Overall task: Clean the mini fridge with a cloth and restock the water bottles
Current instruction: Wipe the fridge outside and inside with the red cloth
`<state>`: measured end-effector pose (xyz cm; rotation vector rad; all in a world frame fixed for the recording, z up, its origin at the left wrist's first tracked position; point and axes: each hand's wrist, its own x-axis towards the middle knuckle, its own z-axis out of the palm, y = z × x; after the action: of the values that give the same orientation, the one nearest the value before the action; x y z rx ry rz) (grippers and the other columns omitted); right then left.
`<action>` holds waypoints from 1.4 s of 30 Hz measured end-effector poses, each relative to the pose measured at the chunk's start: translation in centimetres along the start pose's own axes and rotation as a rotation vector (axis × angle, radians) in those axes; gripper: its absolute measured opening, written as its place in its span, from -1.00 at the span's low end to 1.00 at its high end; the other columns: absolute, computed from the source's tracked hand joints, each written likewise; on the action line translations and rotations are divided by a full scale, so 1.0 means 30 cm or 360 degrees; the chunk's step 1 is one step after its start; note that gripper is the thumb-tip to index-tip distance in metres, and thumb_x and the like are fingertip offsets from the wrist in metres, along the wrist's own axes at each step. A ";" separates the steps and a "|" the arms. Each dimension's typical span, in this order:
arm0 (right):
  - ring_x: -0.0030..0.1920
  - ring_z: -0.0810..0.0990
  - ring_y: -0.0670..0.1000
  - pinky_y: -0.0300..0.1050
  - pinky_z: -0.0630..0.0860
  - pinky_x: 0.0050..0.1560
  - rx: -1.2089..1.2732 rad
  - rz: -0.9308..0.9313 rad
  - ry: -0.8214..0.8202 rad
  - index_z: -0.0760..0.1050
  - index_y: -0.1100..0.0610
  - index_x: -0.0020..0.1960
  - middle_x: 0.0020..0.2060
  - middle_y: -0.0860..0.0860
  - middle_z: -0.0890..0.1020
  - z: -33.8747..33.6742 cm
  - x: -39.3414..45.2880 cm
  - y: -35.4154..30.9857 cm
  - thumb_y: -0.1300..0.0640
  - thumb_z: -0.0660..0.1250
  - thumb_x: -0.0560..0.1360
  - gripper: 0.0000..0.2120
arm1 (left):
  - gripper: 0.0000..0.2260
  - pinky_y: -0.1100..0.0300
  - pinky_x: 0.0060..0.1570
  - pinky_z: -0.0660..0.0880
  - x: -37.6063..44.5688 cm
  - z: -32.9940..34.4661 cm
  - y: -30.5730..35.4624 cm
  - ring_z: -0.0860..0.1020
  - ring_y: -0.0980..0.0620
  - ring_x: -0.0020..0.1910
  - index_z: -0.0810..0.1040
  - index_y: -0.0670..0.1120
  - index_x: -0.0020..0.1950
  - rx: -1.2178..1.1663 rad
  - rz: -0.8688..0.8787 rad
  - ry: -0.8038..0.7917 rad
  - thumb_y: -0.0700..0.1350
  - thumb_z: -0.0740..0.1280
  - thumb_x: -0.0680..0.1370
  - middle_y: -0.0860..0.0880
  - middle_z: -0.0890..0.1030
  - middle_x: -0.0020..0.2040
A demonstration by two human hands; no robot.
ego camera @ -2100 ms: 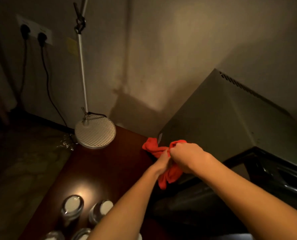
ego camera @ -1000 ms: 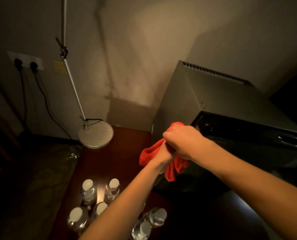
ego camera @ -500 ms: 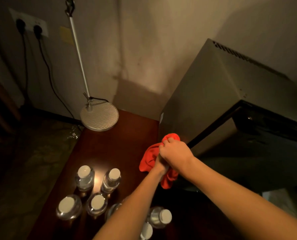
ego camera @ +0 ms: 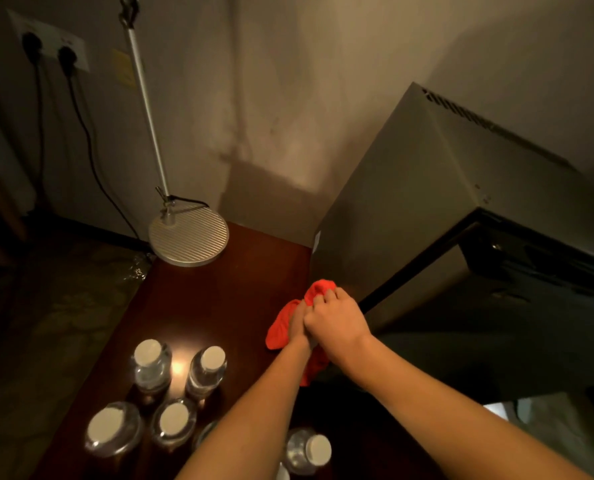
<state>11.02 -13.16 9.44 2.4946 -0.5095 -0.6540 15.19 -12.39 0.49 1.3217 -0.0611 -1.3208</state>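
A red cloth is bunched between both my hands, just in front of the lower left corner of the grey mini fridge. My right hand lies over the top with its fingers curled on the cloth. My left hand grips the cloth from underneath and is mostly hidden by the right one. The fridge's black door shows at the right. Several clear water bottles with white caps stand on the dark wooden table at the lower left.
A lamp with a round ribbed metal base and a thin pole stands at the table's back left corner. A wall socket with two black plugs and cables is on the wall at the upper left. The table's left edge drops to a patterned floor.
Both hands with the cloth moved down from the fridge's upper front corner to its lower left corner. The view tilted down, so more bottles show.
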 end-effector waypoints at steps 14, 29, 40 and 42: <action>0.18 0.46 0.20 0.07 0.39 0.14 0.0203 0.0322 0.0635 0.27 0.16 0.40 0.16 0.15 0.52 -0.438 -0.295 0.251 0.00 0.38 0.30 -0.28 | -0.76 0.27 -0.11 0.58 -0.376 0.140 0.435 0.56 0.27 -0.25 0.44 0.03 -0.08 0.0291 0.0935 0.0029 -0.28 0.16 0.65 0.09 0.54 -0.17; 0.20 0.48 0.14 0.04 0.46 0.14 0.0557 0.0566 0.1406 0.47 0.11 0.18 0.20 0.09 0.52 -0.331 -0.544 0.350 -0.02 0.27 0.45 -0.65 | -0.81 0.38 -0.28 0.41 -0.511 0.080 0.498 0.44 0.32 -0.36 0.53 -0.09 -0.18 0.0361 0.1447 0.0219 -0.35 0.32 0.54 -0.01 0.54 -0.26; 0.13 0.47 0.16 0.07 0.52 -0.02 0.0618 0.0936 0.1239 0.47 0.09 0.18 0.05 0.08 0.54 -0.319 -0.560 0.308 0.03 0.34 0.44 -0.67 | -0.88 0.29 -0.22 0.46 -0.638 0.072 0.421 0.50 0.20 -0.29 0.60 -0.06 -0.15 0.0597 0.1587 0.0038 -0.22 0.30 0.40 0.07 0.61 -0.28; 0.10 0.47 0.18 0.05 0.53 0.01 0.0632 0.0954 0.1230 0.49 0.11 0.12 0.03 0.10 0.56 -0.325 -0.565 0.308 0.24 0.30 0.37 -0.69 | -0.82 0.28 -0.14 0.50 -0.659 0.082 0.423 0.56 0.20 -0.21 0.63 -0.03 -0.10 0.0638 0.1619 -0.0028 -0.22 0.30 0.38 0.11 0.67 -0.19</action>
<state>0.40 -9.00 27.83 2.4716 -1.0626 0.6728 14.75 -3.76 22.47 1.3090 -0.9245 -0.4456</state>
